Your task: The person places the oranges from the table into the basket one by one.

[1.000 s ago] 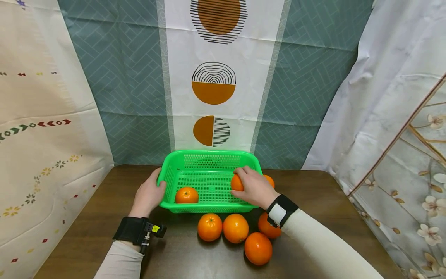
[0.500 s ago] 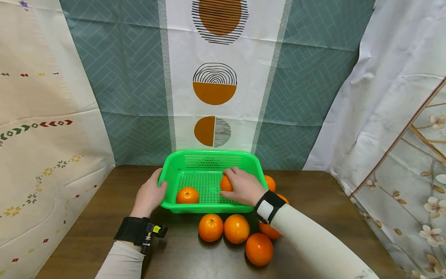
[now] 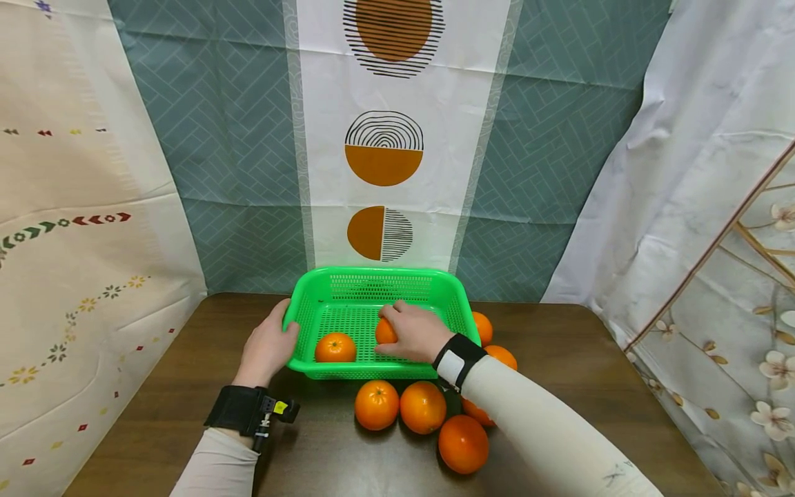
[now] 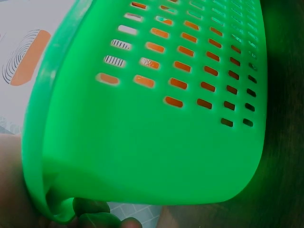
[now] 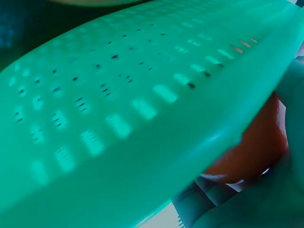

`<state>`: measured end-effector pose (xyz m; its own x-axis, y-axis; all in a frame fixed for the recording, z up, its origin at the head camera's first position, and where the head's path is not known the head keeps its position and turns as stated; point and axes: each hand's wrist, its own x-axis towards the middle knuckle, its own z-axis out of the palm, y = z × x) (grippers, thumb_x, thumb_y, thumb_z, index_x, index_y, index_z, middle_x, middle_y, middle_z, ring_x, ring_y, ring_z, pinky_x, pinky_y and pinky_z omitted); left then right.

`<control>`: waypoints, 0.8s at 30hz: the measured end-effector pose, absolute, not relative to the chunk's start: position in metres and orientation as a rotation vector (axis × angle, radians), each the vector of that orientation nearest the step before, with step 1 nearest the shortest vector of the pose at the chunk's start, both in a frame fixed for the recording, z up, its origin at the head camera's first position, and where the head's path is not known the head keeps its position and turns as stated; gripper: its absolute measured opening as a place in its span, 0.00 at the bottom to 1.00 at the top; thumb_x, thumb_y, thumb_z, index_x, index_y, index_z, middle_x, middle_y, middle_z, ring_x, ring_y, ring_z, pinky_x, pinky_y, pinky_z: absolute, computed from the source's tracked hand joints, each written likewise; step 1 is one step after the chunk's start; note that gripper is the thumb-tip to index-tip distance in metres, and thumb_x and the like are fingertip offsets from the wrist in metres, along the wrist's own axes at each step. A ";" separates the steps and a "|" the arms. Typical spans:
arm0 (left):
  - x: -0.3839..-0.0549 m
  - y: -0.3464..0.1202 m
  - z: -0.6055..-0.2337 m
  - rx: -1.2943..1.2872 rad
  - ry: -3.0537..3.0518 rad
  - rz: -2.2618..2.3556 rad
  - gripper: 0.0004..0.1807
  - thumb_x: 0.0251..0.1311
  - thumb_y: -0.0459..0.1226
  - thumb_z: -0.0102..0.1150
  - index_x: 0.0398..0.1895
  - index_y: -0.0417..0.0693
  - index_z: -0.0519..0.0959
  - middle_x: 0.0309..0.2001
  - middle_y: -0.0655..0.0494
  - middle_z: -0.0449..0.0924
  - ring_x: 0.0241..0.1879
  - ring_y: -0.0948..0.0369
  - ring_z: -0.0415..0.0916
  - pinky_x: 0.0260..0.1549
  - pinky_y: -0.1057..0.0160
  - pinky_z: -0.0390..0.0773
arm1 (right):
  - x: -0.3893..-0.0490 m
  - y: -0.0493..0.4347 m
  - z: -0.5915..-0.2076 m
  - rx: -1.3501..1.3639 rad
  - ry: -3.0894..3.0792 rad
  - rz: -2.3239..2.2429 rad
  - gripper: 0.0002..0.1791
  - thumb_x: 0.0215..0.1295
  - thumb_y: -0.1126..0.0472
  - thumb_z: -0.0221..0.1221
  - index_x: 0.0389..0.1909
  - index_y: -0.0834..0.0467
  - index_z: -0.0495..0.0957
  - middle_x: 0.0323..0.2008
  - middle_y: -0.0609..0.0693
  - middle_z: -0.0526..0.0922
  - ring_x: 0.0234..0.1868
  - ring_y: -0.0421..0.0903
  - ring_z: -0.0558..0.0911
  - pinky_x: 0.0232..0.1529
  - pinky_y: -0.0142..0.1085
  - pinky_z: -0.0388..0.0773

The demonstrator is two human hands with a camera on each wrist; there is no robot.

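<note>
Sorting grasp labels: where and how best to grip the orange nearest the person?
Probably round its widest part, from above, leaning to the person's near left. The front orange is round, with no handle; its near left side is unblocked, while other oranges sit close behind and the right sleeve passes on its right.

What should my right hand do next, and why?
Probably lower the held orange to the floor of the green basket: your right hand grips it within the basket's outline, with bare floor around it. A second orange lies to its left, and your left hand holds the basket's edge.
</note>
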<state>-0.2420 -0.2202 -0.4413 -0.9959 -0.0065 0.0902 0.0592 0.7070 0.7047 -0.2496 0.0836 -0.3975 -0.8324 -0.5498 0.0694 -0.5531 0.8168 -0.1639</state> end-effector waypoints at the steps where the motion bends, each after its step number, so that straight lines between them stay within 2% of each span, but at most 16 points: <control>1: -0.242 -0.220 -0.441 -0.045 -2.821 -1.172 0.34 0.82 0.39 0.45 0.87 0.39 0.59 0.64 0.32 0.78 0.42 0.43 0.79 0.41 0.48 0.75 | -0.250 0.082 -0.398 0.915 -2.979 0.273 0.34 0.69 0.42 0.75 0.67 0.56 0.80 0.49 0.54 0.80 0.39 0.47 0.80 0.38 0.41 0.81; 6: -0.243 -0.220 -0.442 -0.039 -2.821 -1.170 0.33 0.82 0.39 0.46 0.86 0.40 0.59 0.64 0.32 0.78 0.43 0.43 0.79 0.41 0.47 0.75 | -0.251 0.076 -0.401 0.947 -2.989 0.294 0.34 0.70 0.43 0.75 0.69 0.56 0.80 0.50 0.55 0.81 0.40 0.48 0.81 0.40 0.42 0.81; 13: -0.245 -0.221 -0.445 -0.038 -2.826 -1.167 0.34 0.83 0.39 0.46 0.87 0.40 0.59 0.66 0.32 0.77 0.45 0.42 0.79 0.42 0.46 0.76 | -0.254 0.073 -0.406 0.980 -3.052 0.315 0.34 0.71 0.42 0.74 0.69 0.56 0.79 0.48 0.54 0.78 0.36 0.46 0.80 0.38 0.41 0.79; 24: -0.245 -0.222 -0.445 -0.023 -2.831 -1.183 0.34 0.83 0.40 0.47 0.87 0.41 0.58 0.66 0.32 0.77 0.44 0.43 0.79 0.41 0.47 0.75 | -0.261 0.065 -0.412 0.995 -3.145 0.297 0.35 0.74 0.40 0.71 0.73 0.54 0.78 0.54 0.54 0.81 0.41 0.46 0.81 0.44 0.42 0.81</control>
<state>-0.2452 -0.2218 -0.4453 -0.9972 -0.0143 0.0735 0.0422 0.7031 0.7099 -0.2614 0.0651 -0.4125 -0.8062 -0.5817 -0.1077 -0.5513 0.8048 -0.2201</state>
